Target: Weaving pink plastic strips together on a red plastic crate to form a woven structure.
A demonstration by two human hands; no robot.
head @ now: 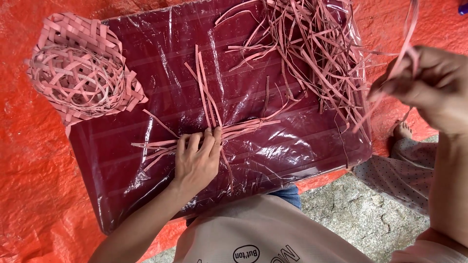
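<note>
One woven pink basket [80,68] lies on its side, holding nothing. The left hand [197,158] presses flat on crossed strips [214,129]; the right hand [429,83] pinches one strip [407,39].

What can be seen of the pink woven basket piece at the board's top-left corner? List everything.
The pink woven basket piece is made of flat pink strips: a tight checker weave at its upper part, looser curved strips ringing an open oval hollow. It lies on the corner of the dark red plastic-wrapped board, overhanging the orange tarp. Neither hand touches it.
</note>
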